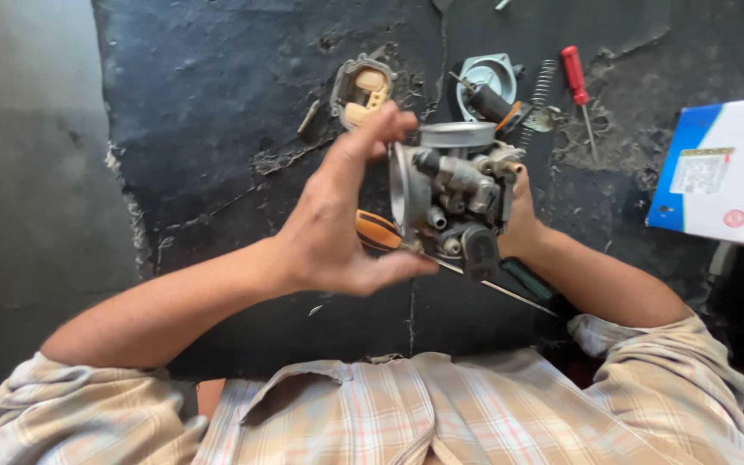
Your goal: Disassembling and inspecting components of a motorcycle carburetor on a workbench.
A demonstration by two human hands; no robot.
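Observation:
I hold a grey metal carburetor [454,194] up between both hands over a worn black mat [217,103]. My left hand [337,228] grips its left side, fingers over the top edge and thumb under the bottom. My right hand [523,220] supports it from behind on the right and is mostly hidden by the body. An orange-and-black screwdriver [376,231] shows just below my left hand, its thin shaft running down to the right under the carburetor. Whether a hand holds it I cannot tell.
Lying on the mat beyond the carburetor are a float bowl with a tan float [362,88], a round metal cover [486,73], a coil spring [542,90] and a small red screwdriver [575,79]. A white-and-blue box [725,168] sits at the right. Bare concrete floor [27,172] lies left.

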